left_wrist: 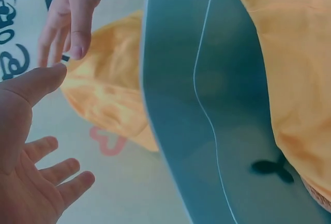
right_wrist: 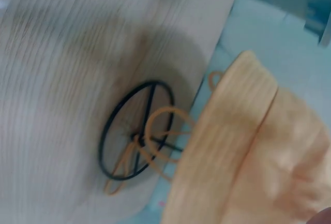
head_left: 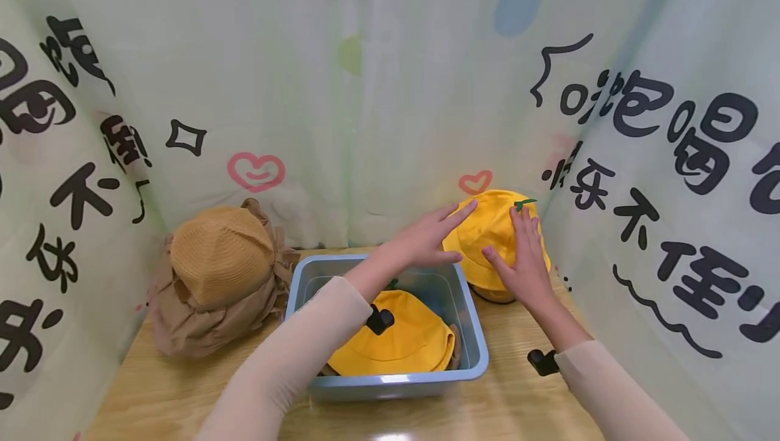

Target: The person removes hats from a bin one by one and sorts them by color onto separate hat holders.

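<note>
A yellow bucket hat [head_left: 481, 224] with a green leaf-like tab sits on a black wire stand, whose round base [right_wrist: 101, 141] shows in the right wrist view with yellow cords hanging by it. My right hand [head_left: 525, 258] is at the hat's right front, fingers extended; whether it touches the cloth I cannot tell. To the hat's left, my left hand [head_left: 426, 236] reaches over the bin with fingers spread and holds nothing. In the left wrist view the left hand [left_wrist: 31, 151] appears apart from the hat [left_wrist: 111, 84]. Another yellow hat [head_left: 396, 339] lies in the blue-grey plastic bin [head_left: 478, 339].
Left of the bin, a tan woven hat [head_left: 222, 251] sits on top of brown fabric hats [head_left: 210, 326]. Everything stands on a wood-grain table [head_left: 512, 387]. Printed curtains [head_left: 305, 89] enclose the back and both sides. Some brown material shows beneath the hat in the bin.
</note>
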